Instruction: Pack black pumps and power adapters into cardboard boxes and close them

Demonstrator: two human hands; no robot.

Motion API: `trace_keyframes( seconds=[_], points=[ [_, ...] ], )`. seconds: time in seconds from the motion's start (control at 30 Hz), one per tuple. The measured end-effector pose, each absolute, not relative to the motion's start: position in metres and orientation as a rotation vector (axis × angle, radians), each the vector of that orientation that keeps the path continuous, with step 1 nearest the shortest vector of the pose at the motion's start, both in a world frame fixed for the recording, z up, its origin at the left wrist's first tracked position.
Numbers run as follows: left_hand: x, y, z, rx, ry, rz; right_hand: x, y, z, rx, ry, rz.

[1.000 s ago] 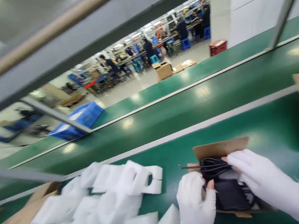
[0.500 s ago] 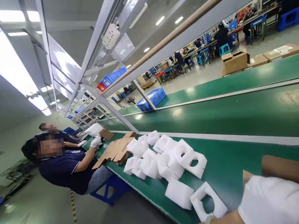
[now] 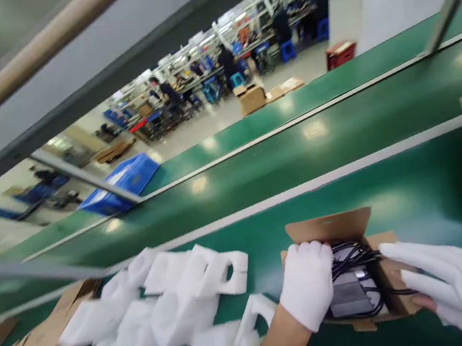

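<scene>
The box (image 3: 330, 227) is lying beneath left fingers (image 3: 310, 253), their hold I cannot tell; right fingers (image 3: 432, 283) are pinching black cable (image 3: 398, 290).

Beyond a blue crate (image 3: 141, 177), blurry people (image 3: 226, 61) seemingly sit.

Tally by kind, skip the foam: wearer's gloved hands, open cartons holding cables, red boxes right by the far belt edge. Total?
Gloved hands: 2 (left hand, right hand)
Open carton holding black cables: 1
Red box: 1
Total: 4
</scene>
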State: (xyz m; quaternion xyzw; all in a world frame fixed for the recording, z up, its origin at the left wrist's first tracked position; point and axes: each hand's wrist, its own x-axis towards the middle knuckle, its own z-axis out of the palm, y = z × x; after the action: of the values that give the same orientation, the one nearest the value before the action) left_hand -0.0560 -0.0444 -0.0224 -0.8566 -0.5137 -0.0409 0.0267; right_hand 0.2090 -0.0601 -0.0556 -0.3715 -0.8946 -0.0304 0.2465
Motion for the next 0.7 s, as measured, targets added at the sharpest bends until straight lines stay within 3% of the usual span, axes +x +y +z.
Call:
trace_keyframes(
  seconds=[0.13,0.4,0.53,0.7],
  points=[
    [-0.061,-0.051,-0.030,-2.701,-1.562,-0.294,0.197,-0.064,-0.041,-1.112,-2.374,-0.172],
    [-0.057,-0.054,-0.028,-2.665,-1.525,-0.217,0.203,-0.072,-0.029,-1.248,-2.543,-0.211],
    [-0.057,-0.055,-0.028,-2.646,-1.520,-0.180,0.202,-0.064,-0.027,-1.151,-2.520,-0.384],
    [-0.056,-0.055,-0.028,-2.625,-1.478,-0.100,0.166,-0.053,-0.003,-0.930,-2.333,-0.271]
  ],
)
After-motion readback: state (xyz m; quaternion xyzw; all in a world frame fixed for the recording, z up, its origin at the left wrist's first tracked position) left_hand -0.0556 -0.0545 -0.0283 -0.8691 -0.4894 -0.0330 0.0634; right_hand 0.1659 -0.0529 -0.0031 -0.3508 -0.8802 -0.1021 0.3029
